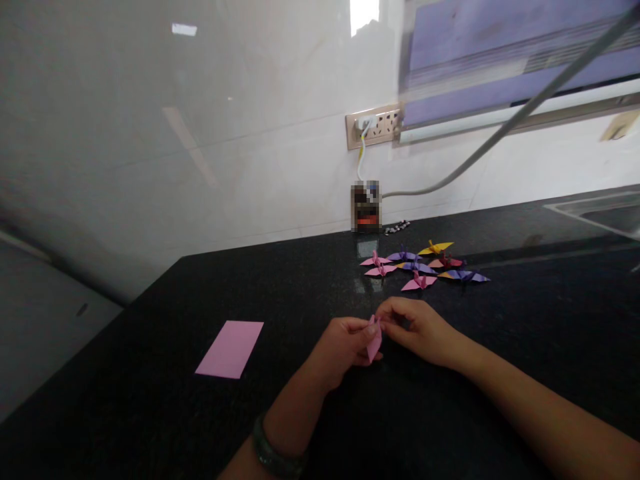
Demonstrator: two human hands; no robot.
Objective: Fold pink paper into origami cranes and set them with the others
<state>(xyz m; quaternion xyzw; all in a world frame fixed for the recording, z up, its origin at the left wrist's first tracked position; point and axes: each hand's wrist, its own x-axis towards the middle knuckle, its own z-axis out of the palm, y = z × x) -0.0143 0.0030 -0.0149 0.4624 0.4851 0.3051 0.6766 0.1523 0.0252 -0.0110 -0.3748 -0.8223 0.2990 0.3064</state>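
Observation:
A small piece of folded pink origami paper is held between my two hands, just above the dark countertop. My left hand grips its body with the thumb on the near face. At its upper tip, my right hand pinches the paper between thumb and forefinger. Beyond my hands lie several finished paper cranes: a pink crane, a purple crane, a yellow crane and a red crane among them. To the left, pink paper lies flat on the counter.
The black countertop meets a pale wall. At the back a pixelated box stands beside a black-and-white beaded strand. A grey cable runs up to the right. A wall socket holds a white plug.

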